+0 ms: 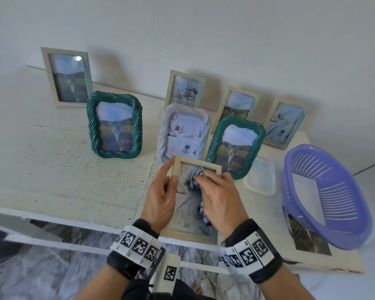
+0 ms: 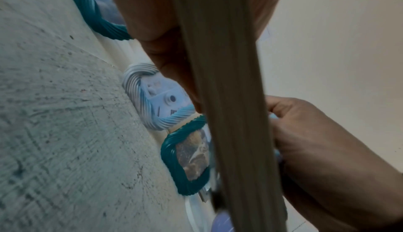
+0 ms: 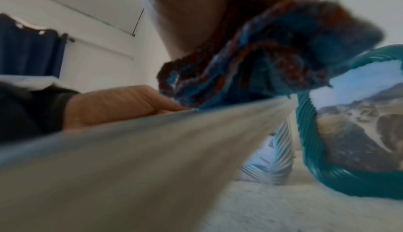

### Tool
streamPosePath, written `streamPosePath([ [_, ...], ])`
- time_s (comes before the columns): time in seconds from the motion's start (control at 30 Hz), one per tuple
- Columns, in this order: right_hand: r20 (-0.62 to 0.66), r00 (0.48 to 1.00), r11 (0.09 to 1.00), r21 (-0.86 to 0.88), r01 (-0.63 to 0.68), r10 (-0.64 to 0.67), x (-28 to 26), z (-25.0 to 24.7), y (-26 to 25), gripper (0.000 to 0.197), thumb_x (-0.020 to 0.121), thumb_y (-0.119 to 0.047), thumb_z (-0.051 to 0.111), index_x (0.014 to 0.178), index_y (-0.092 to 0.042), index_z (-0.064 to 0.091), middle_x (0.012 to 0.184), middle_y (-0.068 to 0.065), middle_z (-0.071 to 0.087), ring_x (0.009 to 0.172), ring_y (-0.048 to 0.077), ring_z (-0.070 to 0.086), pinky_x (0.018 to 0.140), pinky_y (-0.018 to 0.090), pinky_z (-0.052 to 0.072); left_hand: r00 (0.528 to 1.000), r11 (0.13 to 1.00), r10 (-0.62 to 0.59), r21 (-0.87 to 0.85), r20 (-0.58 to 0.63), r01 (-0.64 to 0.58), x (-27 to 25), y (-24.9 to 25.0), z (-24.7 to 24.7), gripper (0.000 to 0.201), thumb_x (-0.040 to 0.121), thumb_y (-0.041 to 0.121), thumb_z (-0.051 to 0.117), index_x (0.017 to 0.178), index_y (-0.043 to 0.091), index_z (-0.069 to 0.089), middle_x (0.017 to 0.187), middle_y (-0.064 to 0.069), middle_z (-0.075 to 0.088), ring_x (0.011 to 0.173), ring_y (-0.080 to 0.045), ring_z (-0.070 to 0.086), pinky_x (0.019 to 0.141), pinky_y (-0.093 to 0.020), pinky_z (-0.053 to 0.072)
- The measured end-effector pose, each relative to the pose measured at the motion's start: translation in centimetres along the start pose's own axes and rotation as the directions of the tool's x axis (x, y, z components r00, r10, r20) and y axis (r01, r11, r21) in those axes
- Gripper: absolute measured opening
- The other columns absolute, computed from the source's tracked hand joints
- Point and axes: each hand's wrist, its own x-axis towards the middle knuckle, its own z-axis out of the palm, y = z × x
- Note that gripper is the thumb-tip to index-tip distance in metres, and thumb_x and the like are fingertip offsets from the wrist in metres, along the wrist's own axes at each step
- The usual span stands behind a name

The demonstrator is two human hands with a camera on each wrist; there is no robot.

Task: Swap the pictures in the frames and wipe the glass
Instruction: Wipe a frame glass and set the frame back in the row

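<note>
A pale wooden frame is held tilted over the table's front edge. My left hand grips its left side, thumb on the front rail, fingers behind. My right hand presses a bunched blue, red and white cloth against the glass. In the left wrist view the frame's edge runs down the middle, with the right hand beside it. The right wrist view shows the cloth on the blurred frame.
Two teal twisted frames and a white twisted one stand behind, with several pale frames along the wall. A clear lid, a purple basket and a loose photo lie to the right.
</note>
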Motion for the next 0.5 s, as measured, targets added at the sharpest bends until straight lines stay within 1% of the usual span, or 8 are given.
streamPosePath([
  [0.07,-0.028,0.998,0.998,0.040,0.058,-0.057,0.1,-0.4,-0.9,0.041,0.053,0.006,0.085,0.090,-0.008,0.074,0.094,0.002,0.069,0.083,0.007,0.035,0.063,0.032,0.053,1.000,0.999,-0.005,-0.044,0.007,0.006,0.0,0.4,0.0,0.047,0.099,0.021,0.043,0.146,0.021,0.039,0.069,-0.019,0.059,0.055,-0.023,0.047,0.057,-0.031,0.044],
  [0.1,-0.019,0.993,0.991,0.055,0.118,-0.117,-0.1,-0.7,-1.4,0.034,0.058,0.005,0.083,0.087,-0.008,0.074,0.093,0.001,0.070,0.083,0.006,0.035,0.061,0.031,0.053,1.000,0.999,-0.007,-0.051,0.006,0.007,0.1,0.3,-0.2,0.047,0.099,0.021,0.043,0.146,0.021,0.039,0.071,-0.020,0.060,0.057,-0.025,0.050,0.059,-0.035,0.047],
  [0.2,0.134,0.954,0.963,0.044,0.266,-0.270,-1.3,-0.9,-1.4,0.023,0.072,0.002,0.068,0.087,-0.014,0.074,0.095,-0.007,0.069,0.089,0.006,0.039,0.070,0.028,0.042,1.000,1.000,-0.007,-0.016,-0.019,0.007,0.3,0.0,-0.4,0.046,0.100,0.016,0.043,0.145,0.021,0.041,0.059,-0.010,0.050,0.053,-0.012,0.042,0.051,-0.031,0.040],
  [0.27,0.292,0.937,0.980,0.002,0.200,-0.192,-1.4,-0.4,0.3,0.032,0.077,-0.001,0.063,0.104,-0.018,0.070,0.111,-0.007,0.064,0.098,0.008,0.046,0.078,0.026,0.034,1.000,1.000,0.019,0.000,-0.020,-0.019,0.1,0.0,-0.4,0.046,0.101,0.012,0.043,0.146,0.020,0.040,0.055,0.004,0.039,0.050,-0.005,0.034,0.049,-0.023,0.033],
  [0.3,0.324,0.939,0.991,-0.029,0.133,-0.117,-1.2,-0.1,1.2,0.038,0.078,-0.002,0.064,0.112,-0.019,0.066,0.118,-0.006,0.060,0.101,0.014,0.048,0.081,0.025,0.034,1.000,1.000,0.024,0.004,-0.015,-0.024,-0.1,0.0,-0.4,0.046,0.102,0.009,0.043,0.146,0.020,0.039,0.054,0.008,0.037,0.049,-0.003,0.032,0.050,-0.019,0.031],
  [0.33,0.307,0.951,0.997,-0.048,0.057,-0.039,-1.0,0.0,1.8,0.044,0.075,-0.002,0.067,0.115,-0.020,0.064,0.120,-0.004,0.058,0.099,0.019,0.050,0.082,0.026,0.036,1.000,1.000,0.028,0.009,-0.008,-0.028,-0.2,0.1,-0.3,0.046,0.101,0.007,0.043,0.146,0.019,0.039,0.052,0.010,0.038,0.047,-0.003,0.031,0.050,-0.016,0.030],
  [0.4,0.229,0.972,0.998,-0.053,-0.040,0.051,-0.2,-0.1,1.8,0.053,0.062,0.001,0.076,0.110,-0.016,0.066,0.112,0.001,0.060,0.090,0.022,0.051,0.080,0.029,0.042,1.000,0.999,0.030,0.013,0.001,-0.030,-0.4,0.6,0.1,0.046,0.101,0.004,0.042,0.145,0.017,0.038,0.050,0.011,0.039,0.045,-0.003,0.032,0.050,-0.012,0.028],
  [0.5,0.069,0.998,1.000,-0.002,-0.006,0.006,0.4,-0.3,0.1,0.052,0.053,0.005,0.081,0.102,-0.008,0.070,0.102,0.007,0.064,0.090,0.018,0.044,0.076,0.035,0.052,1.000,1.000,0.022,0.003,-0.011,-0.022,0.0,0.9,0.2,0.046,0.101,0.004,0.042,0.145,0.016,0.040,0.052,0.010,0.038,0.047,-0.003,0.031,0.050,-0.014,0.029],
])
